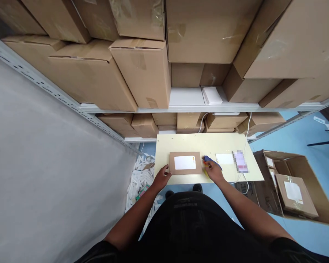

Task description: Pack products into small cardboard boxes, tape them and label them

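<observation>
A flat brown cardboard box lies on the pale yellow table, with a white label on its top. My left hand is at the box's left edge near the front corner, thumb and fingers apart. Just off the right edge, my right hand is closed around a blue tape dispenser with red and yellow parts. My fingers cover some of it. To the right of that hand lies a white label sheet, beside a phone-like device that is blurred out.
Shelves stacked with cardboard boxes rise behind the table. A large open carton holding labelled parcels stands on the floor at right. White paper scraps lie at left by the wall. White cables hang near the table.
</observation>
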`<action>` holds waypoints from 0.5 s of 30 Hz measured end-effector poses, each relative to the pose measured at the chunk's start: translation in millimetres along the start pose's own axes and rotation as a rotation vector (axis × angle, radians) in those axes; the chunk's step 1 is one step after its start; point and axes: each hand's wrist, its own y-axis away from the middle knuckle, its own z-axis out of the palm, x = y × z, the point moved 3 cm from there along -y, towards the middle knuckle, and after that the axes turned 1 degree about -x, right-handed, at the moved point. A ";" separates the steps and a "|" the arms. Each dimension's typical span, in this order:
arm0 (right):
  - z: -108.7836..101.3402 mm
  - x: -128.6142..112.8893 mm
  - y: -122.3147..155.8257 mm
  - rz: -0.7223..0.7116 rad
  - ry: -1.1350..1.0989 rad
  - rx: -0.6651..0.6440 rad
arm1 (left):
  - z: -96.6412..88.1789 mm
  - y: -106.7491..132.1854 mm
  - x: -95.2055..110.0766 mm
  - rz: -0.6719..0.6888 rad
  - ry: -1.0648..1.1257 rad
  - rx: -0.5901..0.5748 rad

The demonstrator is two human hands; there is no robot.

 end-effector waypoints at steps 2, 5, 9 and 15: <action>-13.3 11.8 -6.2 0.008 0.254 0.121 | -7.6 4.3 6.3 0.038 -0.068 0.099; -21.1 29.0 -23.8 0.110 0.498 0.038 | -13.7 15.4 23.8 0.142 -0.124 0.091; -18.4 37.1 -45.8 0.166 0.517 -0.134 | -10.0 30.3 52.2 0.240 -0.174 -0.084; -24.6 33.2 -12.6 0.129 0.362 0.005 | 20.3 25.5 72.3 0.036 0.009 -0.322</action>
